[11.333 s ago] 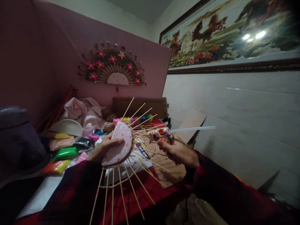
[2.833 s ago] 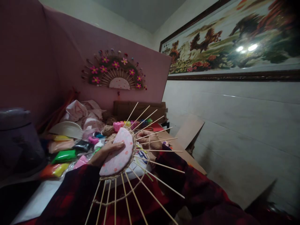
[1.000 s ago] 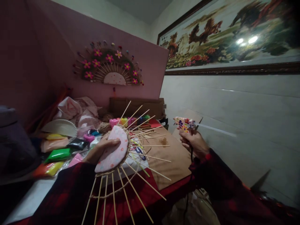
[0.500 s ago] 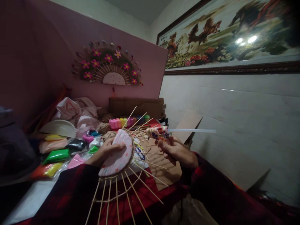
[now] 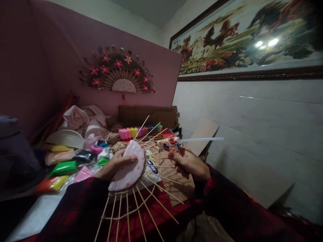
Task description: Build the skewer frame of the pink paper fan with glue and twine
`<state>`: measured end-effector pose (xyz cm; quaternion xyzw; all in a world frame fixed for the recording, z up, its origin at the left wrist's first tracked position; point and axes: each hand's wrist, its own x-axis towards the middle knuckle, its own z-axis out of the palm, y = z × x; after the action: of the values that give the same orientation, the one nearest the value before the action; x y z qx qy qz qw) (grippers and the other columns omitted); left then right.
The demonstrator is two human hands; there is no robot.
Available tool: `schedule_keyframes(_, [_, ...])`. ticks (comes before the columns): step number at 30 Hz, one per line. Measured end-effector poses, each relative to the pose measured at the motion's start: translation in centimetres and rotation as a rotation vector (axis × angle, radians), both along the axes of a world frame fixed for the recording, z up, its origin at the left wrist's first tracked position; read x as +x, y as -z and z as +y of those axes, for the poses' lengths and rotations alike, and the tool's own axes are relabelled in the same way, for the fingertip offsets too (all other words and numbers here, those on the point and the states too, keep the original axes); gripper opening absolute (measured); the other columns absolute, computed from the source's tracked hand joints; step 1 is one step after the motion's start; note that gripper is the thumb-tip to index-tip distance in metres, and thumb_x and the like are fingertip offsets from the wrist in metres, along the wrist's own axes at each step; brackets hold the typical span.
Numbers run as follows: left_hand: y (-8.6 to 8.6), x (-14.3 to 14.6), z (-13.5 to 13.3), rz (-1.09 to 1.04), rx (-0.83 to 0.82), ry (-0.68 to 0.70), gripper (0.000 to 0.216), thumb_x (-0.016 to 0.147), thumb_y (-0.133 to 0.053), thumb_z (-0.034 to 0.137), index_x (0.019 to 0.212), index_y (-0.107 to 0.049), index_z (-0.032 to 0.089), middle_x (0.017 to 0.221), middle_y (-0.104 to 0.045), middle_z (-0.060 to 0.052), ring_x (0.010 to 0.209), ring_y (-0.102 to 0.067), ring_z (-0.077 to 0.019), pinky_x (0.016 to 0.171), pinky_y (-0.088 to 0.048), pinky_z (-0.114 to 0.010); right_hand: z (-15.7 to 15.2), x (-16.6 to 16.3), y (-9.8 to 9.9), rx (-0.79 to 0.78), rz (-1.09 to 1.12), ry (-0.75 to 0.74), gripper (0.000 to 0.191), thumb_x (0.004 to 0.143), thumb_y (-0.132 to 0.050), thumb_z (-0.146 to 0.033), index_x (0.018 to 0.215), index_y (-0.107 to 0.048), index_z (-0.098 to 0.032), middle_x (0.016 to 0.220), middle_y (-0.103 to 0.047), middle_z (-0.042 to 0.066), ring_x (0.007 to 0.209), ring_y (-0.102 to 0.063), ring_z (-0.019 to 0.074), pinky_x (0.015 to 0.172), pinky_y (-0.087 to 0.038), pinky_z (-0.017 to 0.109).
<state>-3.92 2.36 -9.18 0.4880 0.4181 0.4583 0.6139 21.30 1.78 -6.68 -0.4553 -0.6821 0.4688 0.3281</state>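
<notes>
My left hand (image 5: 117, 165) grips a half-round piece covered in pink patterned fabric, a stick fan (image 5: 132, 166), with the thumb on its face. Thin wooden sticks radiate from its curved edge, and a strand of twine (image 5: 136, 209) weaves across the lower ones. My right hand (image 5: 189, 162) is closed round a flower-patterned glue gun (image 5: 168, 144); a clear glue stick (image 5: 202, 139) juts from its rear to the right. The gun's nozzle is close to the upper sticks; whether it touches them I cannot tell.
Bags of coloured clay (image 5: 63, 168) lie at left beside a half paper plate (image 5: 65, 137). Balls of twine (image 5: 113, 137) and a row of coloured clay packs (image 5: 131, 132) sit behind. Cardboard (image 5: 174, 191) lies under the sticks. A finished flowered fan (image 5: 123, 85) hangs on the pink board.
The view has shifted slightly. The glue gun has tilted a little, and its glue stick protrudes less at the rear. Both hands keep their holds.
</notes>
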Motion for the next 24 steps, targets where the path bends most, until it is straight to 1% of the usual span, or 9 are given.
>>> schedule_keyframes(9, [0.24, -0.18, 0.14, 0.012, 0.0, 0.015, 0.029, 0.06, -0.074, 0.029, 0.08, -0.062, 0.012, 0.067, -0.066, -0.005, 0.051, -0.058, -0.0128, 0.046, -0.042, -0.021, -0.28, -0.33, -0.36, -0.004, -0.029, 0.022, 0.051, 0.072, -0.05, -0.067, 0.07, -0.047, -0.016, 0.04, -0.042, -0.007, 0.027, -0.036, 0.0054, 0.024, -0.027, 0.016])
schedule_keyframes(14, [-0.05, -0.05, -0.07, -0.009, -0.003, 0.017, 0.028, 0.059, -0.074, 0.027, 0.08, -0.063, 0.012, 0.067, -0.066, -0.005, 0.051, -0.058, -0.0133, 0.047, -0.043, -0.022, -0.1, -0.29, -0.18, 0.013, -0.052, 0.013, 0.052, 0.073, -0.048, -0.068, 0.066, -0.046, -0.016, 0.039, -0.041, -0.006, 0.027, -0.037, 0.0059, 0.025, -0.027, 0.016])
schedule_keyframes(19, [0.03, -0.09, -0.06, -0.012, 0.01, 0.011, 0.028, 0.059, -0.074, 0.027, 0.08, -0.063, 0.012, 0.066, -0.066, -0.005, 0.051, -0.058, -0.0132, 0.046, -0.042, -0.022, 0.03, -0.27, -0.02, -0.003, -0.044, 0.004, 0.053, 0.073, -0.047, -0.069, 0.065, -0.044, -0.017, 0.04, -0.039, -0.007, 0.028, -0.036, 0.0054, 0.025, -0.027, 0.016])
schedule_keyframes(24, [0.32, -0.2, 0.17, -0.004, 0.023, -0.002, 0.028, 0.059, -0.075, 0.027, 0.08, -0.062, 0.012, 0.065, -0.066, -0.006, 0.05, -0.058, -0.0137, 0.046, -0.041, -0.023, 0.07, -0.28, 0.19, -0.021, 0.002, 0.017, 0.051, 0.073, -0.049, -0.068, 0.071, -0.046, -0.018, 0.043, -0.04, -0.007, 0.029, -0.036, 0.0057, 0.025, -0.027, 0.017])
